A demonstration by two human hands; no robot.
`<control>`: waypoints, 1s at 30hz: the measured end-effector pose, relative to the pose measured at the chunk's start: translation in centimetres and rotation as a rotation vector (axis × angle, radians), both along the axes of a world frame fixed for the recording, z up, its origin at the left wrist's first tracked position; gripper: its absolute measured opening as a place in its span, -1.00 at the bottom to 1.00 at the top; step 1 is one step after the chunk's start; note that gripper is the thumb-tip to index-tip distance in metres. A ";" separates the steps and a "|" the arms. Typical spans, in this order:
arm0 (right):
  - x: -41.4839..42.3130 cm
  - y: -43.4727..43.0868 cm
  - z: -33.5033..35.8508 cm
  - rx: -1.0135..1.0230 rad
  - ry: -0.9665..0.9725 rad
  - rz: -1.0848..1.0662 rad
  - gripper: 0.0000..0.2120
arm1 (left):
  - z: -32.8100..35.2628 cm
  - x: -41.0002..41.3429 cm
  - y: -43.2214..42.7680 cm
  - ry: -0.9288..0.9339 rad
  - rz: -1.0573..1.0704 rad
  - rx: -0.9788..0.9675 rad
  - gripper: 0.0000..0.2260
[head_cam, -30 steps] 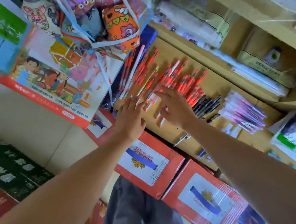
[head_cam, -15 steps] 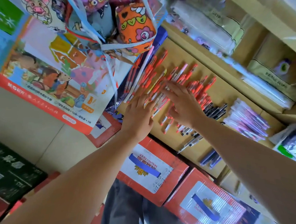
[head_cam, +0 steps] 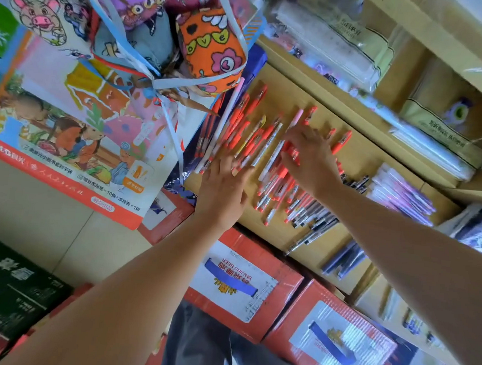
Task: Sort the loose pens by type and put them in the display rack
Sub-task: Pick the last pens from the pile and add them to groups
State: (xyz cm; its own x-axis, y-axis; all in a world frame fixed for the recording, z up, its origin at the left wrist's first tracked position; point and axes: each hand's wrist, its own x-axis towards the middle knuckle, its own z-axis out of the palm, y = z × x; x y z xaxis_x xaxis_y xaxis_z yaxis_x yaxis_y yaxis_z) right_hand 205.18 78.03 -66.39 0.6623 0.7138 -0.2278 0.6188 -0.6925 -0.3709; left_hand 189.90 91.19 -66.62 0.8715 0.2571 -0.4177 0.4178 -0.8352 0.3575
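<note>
- Gripping nothing with the left hand [head_cam: 222,186]: fingers straight, laid flat on the near ends of the loose red-capped clear plastic pens [head_cam: 249,143].
- Same deal with the right hand [head_cam: 307,155]: palm down, fingers splayed over the middle of that red heap, no pen pinched as far as visible.
- Reds fanned out loose on the tan wooden shelf board [head_cam: 286,91], not slotted into anything; hard to tell whether that board counts as the display rack.
- Just right of them, slim black-capped pens [head_cam: 321,219], touching the red pile at its edge; further along, dark blue pens [head_cam: 343,258] at the front lip and flat purple plastic-wrapped packs [head_cam: 401,193].
- Looks like the sorting step: raking reds together, away from the blacks.
- Next, probably: squaring the reds into a bundle, then curling fingers round a handful, without dragging blacks along or rolling any off onto the red cardboard boxes [head_cam: 244,282] below.
</note>
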 end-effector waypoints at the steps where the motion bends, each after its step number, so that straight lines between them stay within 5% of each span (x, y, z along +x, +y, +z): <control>1: 0.5 0.7 0.0 0.006 -0.021 -0.077 -0.70 | -0.2 0.1 0.1 -0.005 0.002 -0.001 -0.55; 8: 2.9 4.0 -1.2 -0.268 0.032 -0.370 -0.67 | -1.1 1.1 0.9 -0.008 0.105 0.028 -0.81; 12: 3.3 4.9 -1.7 -0.321 0.122 -0.441 -0.59 | -1.1 1.9 1.1 0.007 0.111 0.068 -0.78; 19: 4.0 5.0 -1.2 -0.165 0.398 -0.590 -0.66 | -0.5 3.0 0.6 0.061 0.175 0.060 -0.81; 26: 3.1 5.1 0.2 0.195 0.724 -0.877 -0.89 | 0.3 1.9 1.4 -0.043 0.424 -0.380 -0.80; 30: 2.0 5.4 0.9 0.245 1.009 -0.840 -0.78 | 0.6 1.6 1.3 -0.094 0.377 -0.468 -0.85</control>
